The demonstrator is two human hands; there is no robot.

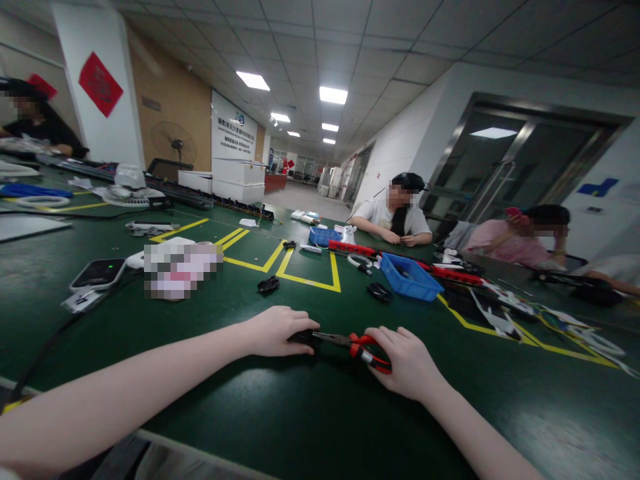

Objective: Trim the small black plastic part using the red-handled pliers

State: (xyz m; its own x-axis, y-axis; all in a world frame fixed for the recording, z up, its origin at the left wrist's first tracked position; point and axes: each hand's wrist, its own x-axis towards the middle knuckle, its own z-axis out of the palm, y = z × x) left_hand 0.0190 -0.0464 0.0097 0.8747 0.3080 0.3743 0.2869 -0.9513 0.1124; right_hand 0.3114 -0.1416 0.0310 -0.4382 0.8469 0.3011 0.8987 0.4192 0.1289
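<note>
Wrapped round the red handles of a pair of needle-nose pliers (pixel 356 344), my right hand (pixel 404 357) is closed. The pliers point left, and their jaws reach a small black part (pixel 303 338). My left hand (pixel 277 331) is closed on that black part, low over the green table; its exact kind I cannot make out. Whether the jaws grip the part or only touch it is too small to tell. Beyond my hands lie two more black pieces, one black piece (pixel 269 285) to the left and another black piece (pixel 379 291) to the right.
A blue tray (pixel 413 280) and a smaller blue bin (pixel 325 236) stand ahead on the green table (pixel 240 400), near red strips (pixel 353 249). At left are a phone-like device (pixel 99 274) and a black cable. Other people sit across the table and at far left.
</note>
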